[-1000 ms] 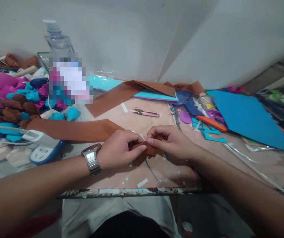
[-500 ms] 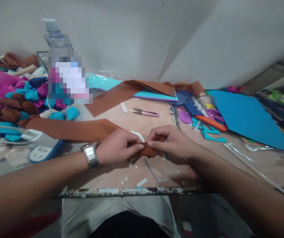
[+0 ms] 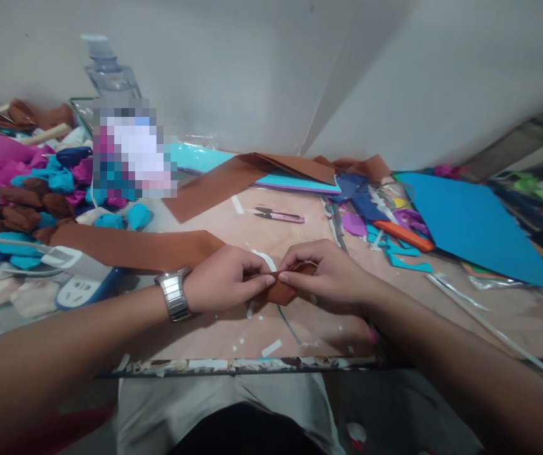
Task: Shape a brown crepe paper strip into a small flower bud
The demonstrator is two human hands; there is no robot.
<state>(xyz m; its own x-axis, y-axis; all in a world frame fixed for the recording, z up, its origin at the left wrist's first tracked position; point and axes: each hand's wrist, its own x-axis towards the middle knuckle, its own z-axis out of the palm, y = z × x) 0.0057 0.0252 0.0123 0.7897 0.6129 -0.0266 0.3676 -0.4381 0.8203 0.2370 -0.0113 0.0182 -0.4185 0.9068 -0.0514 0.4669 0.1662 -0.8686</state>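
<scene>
Between my two hands, close above the table, is a small folded piece of brown fabric [image 3: 280, 293]. My left hand [image 3: 226, 278], with a metal watch on the wrist, pinches its left side between thumb and fingers. My right hand [image 3: 331, 272] pinches the same piece from the right, and the two thumbs almost meet on its upper edge. A longer brown fabric strip [image 3: 143, 248] lies left of my hands, its right end hidden behind my left hand. Beyond my hands lie thread snips [image 3: 278, 215] with pink handles.
Crumpled fabric bundles [image 3: 20, 205] crowd the left, beside a power strip [image 3: 82, 287] and a bottle [image 3: 110, 79]. Another brown strip [image 3: 224, 180] lies at the back. An orange utility knife [image 3: 404, 236], scraps and a blue sheet [image 3: 475, 221] lie to the right.
My right thumb and fingers have shifted slightly left along the brown piece, towards my left thumb. More of the piece's front hangs below the thumbs now. The rest is unchanged.
</scene>
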